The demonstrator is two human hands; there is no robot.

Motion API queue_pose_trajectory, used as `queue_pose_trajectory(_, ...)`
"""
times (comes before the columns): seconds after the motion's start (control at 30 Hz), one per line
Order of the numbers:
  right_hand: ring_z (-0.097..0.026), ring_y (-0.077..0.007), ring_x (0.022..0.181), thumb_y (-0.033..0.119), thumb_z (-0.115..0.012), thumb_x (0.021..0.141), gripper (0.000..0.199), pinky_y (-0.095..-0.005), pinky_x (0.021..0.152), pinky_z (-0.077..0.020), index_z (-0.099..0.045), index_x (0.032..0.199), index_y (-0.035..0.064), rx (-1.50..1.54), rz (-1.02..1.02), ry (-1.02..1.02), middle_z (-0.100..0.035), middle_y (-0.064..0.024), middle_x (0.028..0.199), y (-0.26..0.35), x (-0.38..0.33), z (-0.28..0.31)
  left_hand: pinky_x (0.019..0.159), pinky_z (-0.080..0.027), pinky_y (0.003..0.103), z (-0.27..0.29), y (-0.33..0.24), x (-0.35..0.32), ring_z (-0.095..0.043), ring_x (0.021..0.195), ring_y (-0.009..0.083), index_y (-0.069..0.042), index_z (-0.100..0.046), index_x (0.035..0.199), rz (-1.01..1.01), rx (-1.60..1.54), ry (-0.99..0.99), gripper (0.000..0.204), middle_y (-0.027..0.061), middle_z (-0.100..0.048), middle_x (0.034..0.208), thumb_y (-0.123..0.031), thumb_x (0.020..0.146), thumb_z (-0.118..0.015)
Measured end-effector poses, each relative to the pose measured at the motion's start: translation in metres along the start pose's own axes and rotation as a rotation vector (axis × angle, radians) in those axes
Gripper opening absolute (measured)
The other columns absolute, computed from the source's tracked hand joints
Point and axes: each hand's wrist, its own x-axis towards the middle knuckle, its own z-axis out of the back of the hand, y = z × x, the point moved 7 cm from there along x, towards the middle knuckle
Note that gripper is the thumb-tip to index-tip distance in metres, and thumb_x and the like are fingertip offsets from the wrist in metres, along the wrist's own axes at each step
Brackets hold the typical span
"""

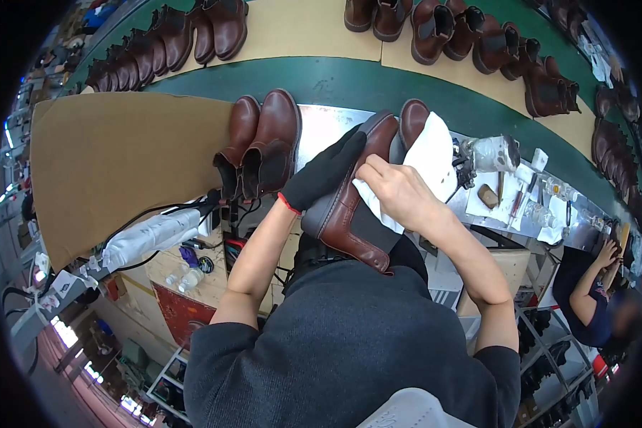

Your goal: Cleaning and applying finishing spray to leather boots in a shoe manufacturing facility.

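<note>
A brown leather ankle boot (344,217) with a dark sole lies tilted across my lap and the bench edge, its toe pointing away. My left hand (327,171), in a black glove, is closed around the boot along its sole side. My bare right hand (401,191) pinches a white cloth (376,203) against the boot's upper. Beyond it, another brown boot (413,120) is partly covered by a white sheet (434,158); I cannot tell whether that sheet joins the cloth. To the left, a pair of brown boots (277,125) stands on the bench.
Rows of brown boots (433,28) stand on the green conveyor (314,77) behind the metal bench. A cardboard panel (128,164) rises at left. Right of me are a plastic-wrapped device (493,153) and small tools (519,196). Another person (585,292) works at far right.
</note>
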Motion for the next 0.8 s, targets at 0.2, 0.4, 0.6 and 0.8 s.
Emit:
queue_pose_trajectory(0.2,-0.062,-0.0342,0.073,-0.012,-0.055,0.066,0.031,-0.0403,0.06,-0.0522,-0.055,0.094,0.0009,0.082,-0.086,-0.04,-0.055,-0.0125,0.088,-0.016,-0.015,-0.004,0.107,-0.031,0.032,0.004,-0.008,0.001,-0.042,0.129,0.0268,0.002,-0.034,0.14,0.321,-0.333,-0.091,0.049,0.0197,-0.043,0.139,-0.025,0.1,-0.039)
queue_pose_trajectory(0.4,-0.062,-0.0357,0.078,-0.012,-0.055,0.068,0.029,-0.04,0.062,-0.052,-0.055,0.093,0.001,0.107,-0.097,-0.03,-0.058,-0.0135,0.087,-0.005,-0.002,-0.007,0.108,-0.03,0.031,0.007,-0.011,-0.001,-0.042,0.129,0.0234,0.002,-0.033,0.141,0.205,-0.242,-0.078,0.052,0.0177,-0.041,0.141,-0.03,0.1,-0.039)
queue_pose_trajectory(0.6,-0.062,-0.0357,0.079,-0.013,-0.056,0.067,0.027,-0.0397,0.065,-0.0525,-0.056,0.091,-0.0004,0.189,-0.13,-0.128,-0.058,-0.0134,0.087,-0.009,-0.02,0.001,0.106,-0.032,0.031,0.009,-0.002,-0.007,-0.041,0.129,0.0222,0.001,-0.032,0.141,0.101,-0.146,-0.091,0.051,0.0173,-0.04,0.142,-0.029,0.1,-0.04)
queue_pose_trajectory(0.8,-0.062,-0.0357,0.077,-0.013,-0.055,0.066,0.026,-0.0398,0.064,-0.052,-0.056,0.089,-0.0002,0.15,-0.17,-0.063,-0.058,-0.0141,0.086,0.0,-0.006,-0.003,0.106,-0.032,0.031,0.006,-0.02,-0.002,-0.04,0.13,0.0218,0.001,-0.031,0.142,0.18,-0.252,-0.097,0.054,0.0173,-0.041,0.141,-0.031,0.099,-0.041)
